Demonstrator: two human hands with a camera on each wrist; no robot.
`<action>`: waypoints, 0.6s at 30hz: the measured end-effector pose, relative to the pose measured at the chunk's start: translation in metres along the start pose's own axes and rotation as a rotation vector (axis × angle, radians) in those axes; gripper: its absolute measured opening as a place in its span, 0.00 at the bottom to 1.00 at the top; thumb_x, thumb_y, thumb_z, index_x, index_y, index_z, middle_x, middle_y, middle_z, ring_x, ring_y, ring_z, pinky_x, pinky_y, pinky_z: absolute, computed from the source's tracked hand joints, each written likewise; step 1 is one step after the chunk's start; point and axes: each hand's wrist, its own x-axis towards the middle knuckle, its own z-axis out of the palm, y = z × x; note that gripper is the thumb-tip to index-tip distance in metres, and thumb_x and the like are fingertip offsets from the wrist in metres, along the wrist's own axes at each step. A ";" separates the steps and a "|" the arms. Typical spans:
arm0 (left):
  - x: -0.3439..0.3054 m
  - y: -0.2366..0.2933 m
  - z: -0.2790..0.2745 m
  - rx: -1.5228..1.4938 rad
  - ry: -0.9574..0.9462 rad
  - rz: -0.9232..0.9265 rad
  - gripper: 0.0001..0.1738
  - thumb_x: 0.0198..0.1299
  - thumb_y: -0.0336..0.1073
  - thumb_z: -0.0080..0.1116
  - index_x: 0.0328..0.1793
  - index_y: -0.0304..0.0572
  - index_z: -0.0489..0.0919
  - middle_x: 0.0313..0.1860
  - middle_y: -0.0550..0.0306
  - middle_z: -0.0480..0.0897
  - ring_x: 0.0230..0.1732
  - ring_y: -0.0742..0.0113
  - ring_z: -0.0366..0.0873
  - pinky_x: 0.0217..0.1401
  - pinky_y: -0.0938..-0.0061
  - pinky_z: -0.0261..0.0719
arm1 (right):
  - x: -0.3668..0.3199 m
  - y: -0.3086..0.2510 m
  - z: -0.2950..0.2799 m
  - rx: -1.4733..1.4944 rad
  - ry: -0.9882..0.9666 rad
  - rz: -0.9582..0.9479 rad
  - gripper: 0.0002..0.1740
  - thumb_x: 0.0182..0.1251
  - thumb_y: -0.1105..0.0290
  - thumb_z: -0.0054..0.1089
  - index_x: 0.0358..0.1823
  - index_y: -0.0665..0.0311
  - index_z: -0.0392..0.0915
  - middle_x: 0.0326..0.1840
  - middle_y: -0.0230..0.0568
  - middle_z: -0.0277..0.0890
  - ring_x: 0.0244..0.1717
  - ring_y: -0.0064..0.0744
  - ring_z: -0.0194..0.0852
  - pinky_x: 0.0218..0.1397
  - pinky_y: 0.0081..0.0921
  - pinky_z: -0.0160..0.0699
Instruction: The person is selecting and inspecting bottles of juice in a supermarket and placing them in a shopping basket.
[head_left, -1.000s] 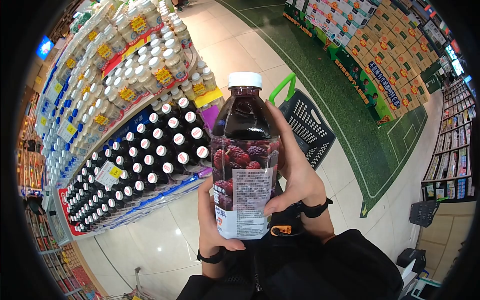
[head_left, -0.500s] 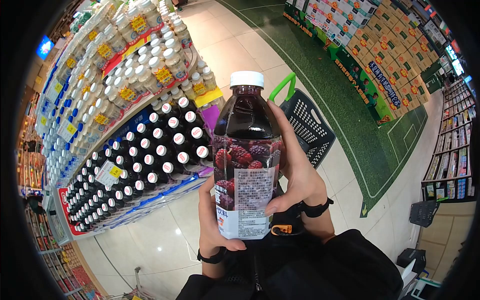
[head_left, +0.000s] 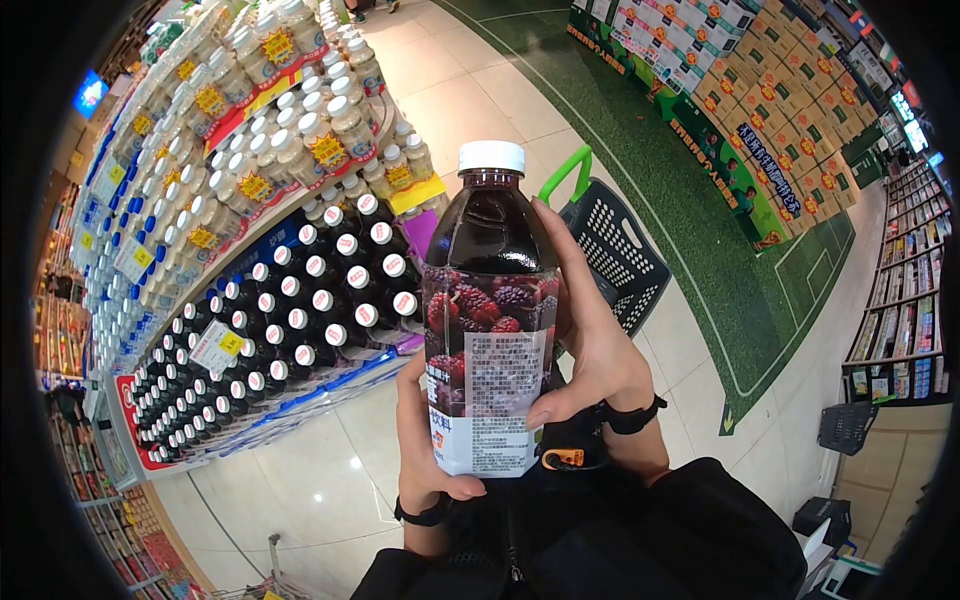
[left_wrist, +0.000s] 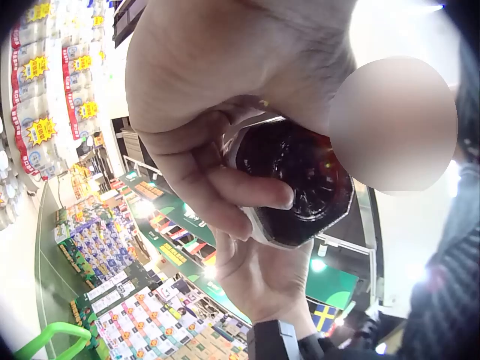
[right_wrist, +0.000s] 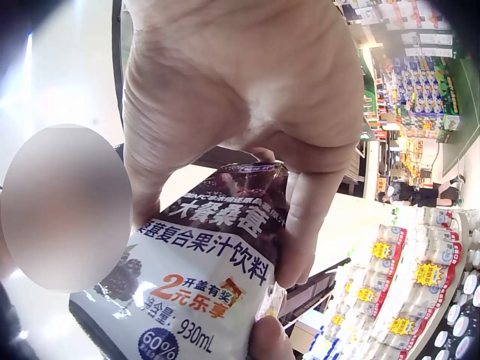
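Upright in front of the body is a mulberry juice bottle point(head_left: 490, 235), dark inside, with a white cap and a berry-printed label. My right hand point(head_left: 605, 365) grips its right side, thumb across the lower edge of the label. Low on the left, my left hand point(head_left: 420, 440) holds the bottle near its base, thumb at the front. From the left wrist view, fingers point(left_wrist: 251, 186) of that hand lie curled under the dark bottle base point(left_wrist: 319, 199). Large printed characters and "930mL" show on the label point(right_wrist: 202, 262) in the right wrist view.
To the left stands a display of dark bottles point(head_left: 300, 320) with white caps, below stacked rows of pale-filled jars point(head_left: 240, 170). A grey shopping basket point(head_left: 625, 260) with a green handle is behind the right hand. Stacked cartons point(head_left: 790, 120) rise beyond green turf matting point(head_left: 690, 200).
The bottle has shifted and turned very slightly between the hands, and the label's small print looks sharper. Both hands keep their grip in nearly the same place.
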 end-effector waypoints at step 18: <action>0.000 -0.004 -0.001 0.048 0.012 0.005 0.78 0.20 0.71 0.79 0.72 0.27 0.52 0.63 0.46 0.68 0.63 0.59 0.69 0.67 0.65 0.64 | -0.003 0.001 0.000 -0.014 0.023 0.032 0.78 0.32 0.70 0.83 0.78 0.59 0.27 0.65 0.55 0.61 0.62 0.39 0.69 0.52 0.31 0.81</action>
